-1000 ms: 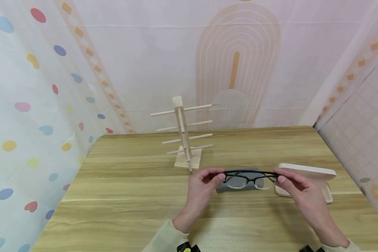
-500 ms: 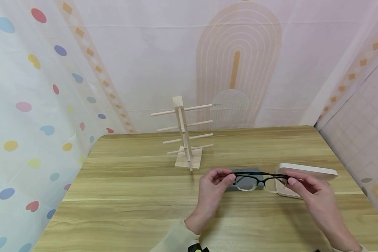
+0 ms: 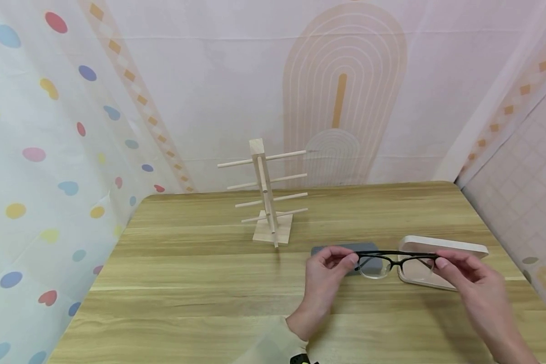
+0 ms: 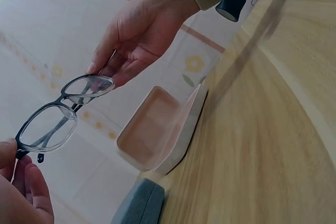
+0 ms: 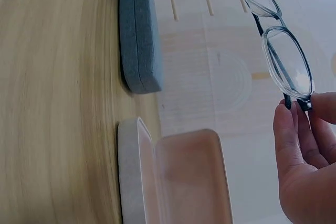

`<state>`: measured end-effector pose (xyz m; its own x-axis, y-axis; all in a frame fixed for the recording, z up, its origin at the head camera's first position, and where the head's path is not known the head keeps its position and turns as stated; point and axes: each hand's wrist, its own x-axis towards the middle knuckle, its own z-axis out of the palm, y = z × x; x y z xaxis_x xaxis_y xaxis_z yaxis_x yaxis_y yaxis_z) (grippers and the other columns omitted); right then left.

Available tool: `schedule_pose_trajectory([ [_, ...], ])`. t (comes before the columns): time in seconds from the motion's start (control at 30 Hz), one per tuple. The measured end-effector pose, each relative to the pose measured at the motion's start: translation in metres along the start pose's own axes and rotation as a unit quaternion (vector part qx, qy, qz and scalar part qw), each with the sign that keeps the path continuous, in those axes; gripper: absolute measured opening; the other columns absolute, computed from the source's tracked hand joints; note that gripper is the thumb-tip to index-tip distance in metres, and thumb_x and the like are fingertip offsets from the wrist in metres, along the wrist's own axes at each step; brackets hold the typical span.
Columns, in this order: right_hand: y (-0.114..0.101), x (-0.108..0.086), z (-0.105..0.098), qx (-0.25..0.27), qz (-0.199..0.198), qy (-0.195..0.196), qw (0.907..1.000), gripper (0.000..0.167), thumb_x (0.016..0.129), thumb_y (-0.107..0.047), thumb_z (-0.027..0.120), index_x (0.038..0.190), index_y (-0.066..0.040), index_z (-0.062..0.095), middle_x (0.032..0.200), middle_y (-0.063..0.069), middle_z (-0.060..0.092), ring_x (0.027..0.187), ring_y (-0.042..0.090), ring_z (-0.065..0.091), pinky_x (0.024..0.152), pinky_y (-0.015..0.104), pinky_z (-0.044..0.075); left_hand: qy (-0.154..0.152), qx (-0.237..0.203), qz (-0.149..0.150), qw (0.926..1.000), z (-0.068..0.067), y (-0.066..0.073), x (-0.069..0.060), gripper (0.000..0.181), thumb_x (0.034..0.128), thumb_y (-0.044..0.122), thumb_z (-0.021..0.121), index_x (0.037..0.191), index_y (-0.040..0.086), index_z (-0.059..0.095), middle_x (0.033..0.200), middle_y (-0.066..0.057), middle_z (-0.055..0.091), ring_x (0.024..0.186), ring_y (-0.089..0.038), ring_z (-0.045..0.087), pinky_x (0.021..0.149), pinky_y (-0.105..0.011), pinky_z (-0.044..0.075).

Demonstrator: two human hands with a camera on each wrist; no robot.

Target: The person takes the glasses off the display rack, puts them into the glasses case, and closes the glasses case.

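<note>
A pair of eyeglasses with a black upper frame and clear lower rims is held above the table, its temples folded behind the lenses. My left hand pinches one outer corner of the frame between thumb and fingers. At the opposite corner, my right hand pinches the frame the same way. Behind and below the glasses stands a pale glasses case, its lid raised and its pinkish inside bare. A closed grey-blue glasses case lies to its left, partly hidden in the head view by the left hand and the glasses.
A wooden rack with several thin pegs stands on a square base, back and left of the hands. The wood-grain table reaches back to a patterned curtain.
Both hands have moved to the right with the glasses, which now overlap the pale case more. More of the grey-blue case's left end shows. The rack and cases have stayed put.
</note>
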<state>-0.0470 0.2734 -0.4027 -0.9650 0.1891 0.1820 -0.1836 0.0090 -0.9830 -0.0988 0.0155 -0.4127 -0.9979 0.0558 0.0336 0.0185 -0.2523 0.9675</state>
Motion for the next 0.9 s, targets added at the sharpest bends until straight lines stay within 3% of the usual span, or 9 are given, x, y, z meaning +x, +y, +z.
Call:
schedule_pose_trajectory([
  [0.17, -0.002, -0.001, -0.007, -0.031, 0.016, 0.013, 0.9993, 0.019, 0.1, -0.004, 0.068, 0.118, -0.001, 0.071, 0.1, -0.002, 0.078, 0.093, 0.003, 0.073, 0.082, 0.014, 0.056, 0.005, -0.015, 0.007, 0.9999, 0.01, -0.005, -0.002, 0.017, 0.0867, 0.0, 0.081, 0.098, -0.01, 0.072, 0.091, -0.009, 0.074, 0.081, -0.007, 0.067, 0.075, -0.017, 0.054],
  [0.5, 0.006, -0.003, -0.021, 0.019, 0.0, 0.03, 0.9994, 0.019, 0.099, 0.004, 0.065, 0.117, 0.002, 0.072, 0.102, -0.002, 0.077, 0.093, 0.004, 0.073, 0.083, 0.017, 0.057, 0.0, -0.019, 0.042, 0.9989, 0.027, -0.017, -0.003, 0.016, 0.0886, 0.003, 0.08, 0.098, -0.009, 0.073, 0.092, -0.011, 0.074, 0.079, -0.007, 0.067, 0.073, -0.019, 0.057],
  [0.63, 0.009, -0.004, -0.028, 0.022, -0.003, 0.036, 0.9991, 0.021, 0.099, 0.005, 0.064, 0.117, 0.001, 0.073, 0.102, -0.004, 0.077, 0.092, 0.004, 0.073, 0.084, 0.016, 0.056, 0.001, -0.022, 0.041, 0.9989, 0.035, -0.022, -0.001, 0.014, 0.0882, 0.001, 0.079, 0.097, -0.009, 0.073, 0.092, -0.011, 0.074, 0.078, -0.006, 0.067, 0.073, -0.018, 0.057],
  [0.9, 0.014, -0.005, -0.046, 0.012, 0.022, 0.046, 0.9986, 0.022, 0.1, 0.001, 0.065, 0.117, -0.008, 0.075, 0.103, -0.007, 0.078, 0.093, 0.0, 0.073, 0.082, 0.01, 0.054, 0.007, -0.027, 0.026, 0.9993, 0.053, -0.031, 0.003, 0.012, 0.0883, 0.001, 0.079, 0.096, -0.007, 0.074, 0.087, 0.001, 0.073, 0.076, -0.005, 0.066, 0.071, -0.016, 0.055],
])
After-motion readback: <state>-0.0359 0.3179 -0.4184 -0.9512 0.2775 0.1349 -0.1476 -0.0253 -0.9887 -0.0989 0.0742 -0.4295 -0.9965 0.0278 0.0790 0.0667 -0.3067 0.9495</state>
